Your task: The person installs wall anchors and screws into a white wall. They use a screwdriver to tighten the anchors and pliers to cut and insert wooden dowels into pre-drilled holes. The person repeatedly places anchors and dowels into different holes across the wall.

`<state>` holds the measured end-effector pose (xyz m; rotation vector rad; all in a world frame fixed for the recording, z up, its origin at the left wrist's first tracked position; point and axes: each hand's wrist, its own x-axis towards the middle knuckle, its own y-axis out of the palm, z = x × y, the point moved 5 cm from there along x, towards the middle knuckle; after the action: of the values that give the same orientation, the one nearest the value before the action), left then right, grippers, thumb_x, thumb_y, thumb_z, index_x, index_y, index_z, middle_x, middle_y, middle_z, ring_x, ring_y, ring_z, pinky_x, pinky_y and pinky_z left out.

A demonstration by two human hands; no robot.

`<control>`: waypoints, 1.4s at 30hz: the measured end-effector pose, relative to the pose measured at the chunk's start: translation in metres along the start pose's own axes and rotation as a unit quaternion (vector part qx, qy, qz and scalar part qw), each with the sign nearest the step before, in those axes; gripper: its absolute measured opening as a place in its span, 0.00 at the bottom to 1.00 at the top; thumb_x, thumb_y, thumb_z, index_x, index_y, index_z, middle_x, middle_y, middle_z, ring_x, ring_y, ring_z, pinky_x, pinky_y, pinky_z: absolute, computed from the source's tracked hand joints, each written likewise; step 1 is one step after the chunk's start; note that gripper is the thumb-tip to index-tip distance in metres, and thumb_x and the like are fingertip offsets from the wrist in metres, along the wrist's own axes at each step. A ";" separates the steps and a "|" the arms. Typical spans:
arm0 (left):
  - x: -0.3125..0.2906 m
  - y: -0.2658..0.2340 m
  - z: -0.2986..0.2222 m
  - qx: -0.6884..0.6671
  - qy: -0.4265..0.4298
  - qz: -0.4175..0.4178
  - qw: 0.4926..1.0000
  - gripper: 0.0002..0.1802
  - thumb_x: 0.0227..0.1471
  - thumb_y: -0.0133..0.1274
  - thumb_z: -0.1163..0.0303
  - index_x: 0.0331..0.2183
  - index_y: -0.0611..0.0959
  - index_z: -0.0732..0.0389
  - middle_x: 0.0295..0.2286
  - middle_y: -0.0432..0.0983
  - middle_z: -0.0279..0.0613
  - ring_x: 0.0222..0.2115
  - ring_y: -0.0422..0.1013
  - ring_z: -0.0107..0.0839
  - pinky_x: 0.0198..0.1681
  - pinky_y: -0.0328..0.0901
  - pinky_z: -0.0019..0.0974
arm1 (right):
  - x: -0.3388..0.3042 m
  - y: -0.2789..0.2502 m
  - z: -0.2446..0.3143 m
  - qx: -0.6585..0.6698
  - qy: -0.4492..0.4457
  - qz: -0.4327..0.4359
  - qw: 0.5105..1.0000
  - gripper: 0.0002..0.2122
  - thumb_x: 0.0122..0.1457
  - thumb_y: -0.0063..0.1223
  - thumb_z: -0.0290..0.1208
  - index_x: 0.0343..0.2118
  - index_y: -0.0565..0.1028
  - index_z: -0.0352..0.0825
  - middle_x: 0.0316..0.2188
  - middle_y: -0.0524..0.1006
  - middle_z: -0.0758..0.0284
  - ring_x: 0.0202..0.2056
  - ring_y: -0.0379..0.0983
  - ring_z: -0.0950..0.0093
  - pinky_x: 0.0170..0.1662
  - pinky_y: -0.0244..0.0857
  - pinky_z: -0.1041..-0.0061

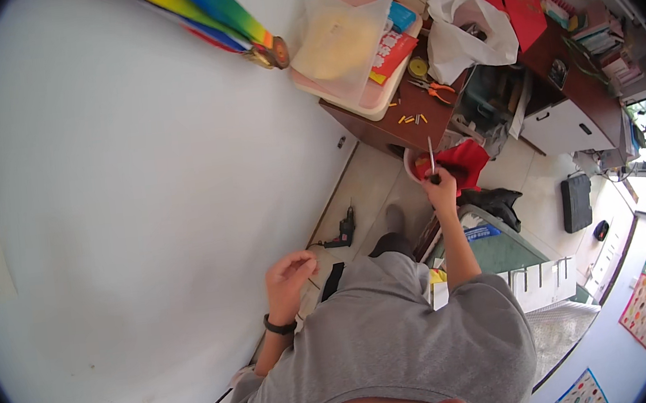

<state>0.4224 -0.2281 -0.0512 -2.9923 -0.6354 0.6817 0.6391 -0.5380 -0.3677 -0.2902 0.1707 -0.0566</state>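
Note:
My right hand is closed round the dark handle of a screwdriver. Its thin metal shaft points up and away from me, toward the brown cabinet top. Right behind that hand hangs a red cloth or bag, beside a pale round bin. By the white wall, my left hand has its fingers curled in toward the thumb; anything between them is too small or hidden to see. On the cabinet top lie several small yellow plugs and orange-handled pliers.
A power drill lies on the floor by the wall. A yellow tape roll, a white plastic bag and a stacked box crowd the cabinet. Medals on ribbons hang on the wall. A black case stands at right.

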 end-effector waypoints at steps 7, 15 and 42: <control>0.093 0.084 0.033 -0.055 -0.118 0.096 0.987 0.08 0.62 0.57 0.75 0.41 0.84 0.70 0.35 0.83 0.43 0.34 0.77 0.30 0.42 0.71 0.33 | 0.058 -0.023 0.000 0.023 0.075 -0.043 0.996 0.06 0.52 0.64 0.20 0.32 0.79 0.32 0.21 0.76 0.70 0.20 0.71 0.78 0.25 0.63 0.75; 0.193 0.160 0.116 -0.062 -0.199 0.125 0.970 0.10 0.63 0.58 0.68 0.40 0.84 0.66 0.33 0.82 0.38 0.31 0.77 0.25 0.39 0.72 0.31 | 0.039 -0.017 -0.010 0.064 0.175 0.006 0.982 0.05 0.53 0.63 0.25 0.32 0.81 0.32 0.20 0.78 0.68 0.22 0.74 0.78 0.28 0.67 0.75; 0.386 0.295 0.116 0.470 0.330 -0.032 0.818 0.05 0.57 0.58 0.72 0.36 0.85 0.60 0.35 0.79 0.46 0.38 0.76 0.49 0.43 0.71 0.48 | -0.269 -0.042 -0.162 0.001 0.447 -0.115 0.887 0.04 0.51 0.65 0.22 0.29 0.81 0.32 0.21 0.79 0.65 0.22 0.75 0.74 0.28 0.69 0.72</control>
<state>0.8052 -0.3579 -0.3435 -2.0204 -0.2214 -0.1003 0.3446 -0.6019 -0.4657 -0.2635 1.0589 -0.4309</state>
